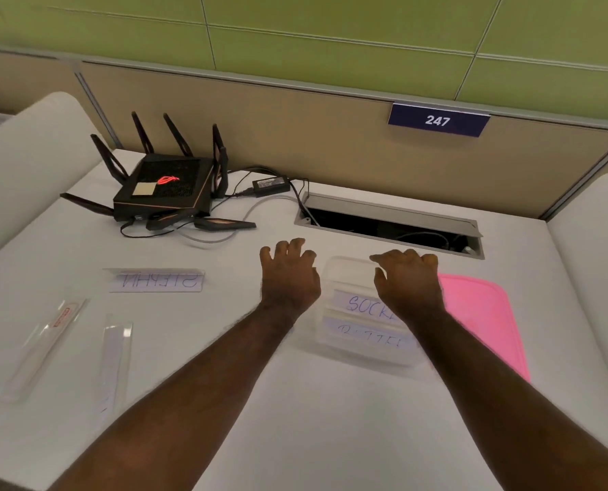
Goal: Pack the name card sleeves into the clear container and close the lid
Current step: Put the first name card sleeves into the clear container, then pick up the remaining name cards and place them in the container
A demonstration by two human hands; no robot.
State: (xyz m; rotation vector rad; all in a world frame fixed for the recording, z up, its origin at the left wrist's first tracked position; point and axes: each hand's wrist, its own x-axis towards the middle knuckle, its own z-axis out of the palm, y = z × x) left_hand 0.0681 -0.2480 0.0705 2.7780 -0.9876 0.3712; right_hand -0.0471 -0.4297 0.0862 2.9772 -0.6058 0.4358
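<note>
The clear container (pixel 345 278) sits on the white desk right of centre, with two name card sleeves (pixel 361 303) lying inside it, handwriting visible. My left hand (pixel 290 274) hovers just left of the container, fingers spread and holding nothing. My right hand (pixel 407 281) is over the container's right side, fingers curled downward, holding nothing that I can see. The pink lid (pixel 479 313) lies flat to the right of the container. A third name card sleeve (pixel 155 279) with writing rests to the left. Two more clear sleeves (pixel 43 345) (pixel 113 359) lie at the near left.
A black router (pixel 164 186) with several antennas and its power brick (pixel 270 184) and cables stand at the back left. An open cable slot (pixel 391 225) is cut into the desk behind the container. A beige partition with a "247" sign (pixel 438 120) closes the back.
</note>
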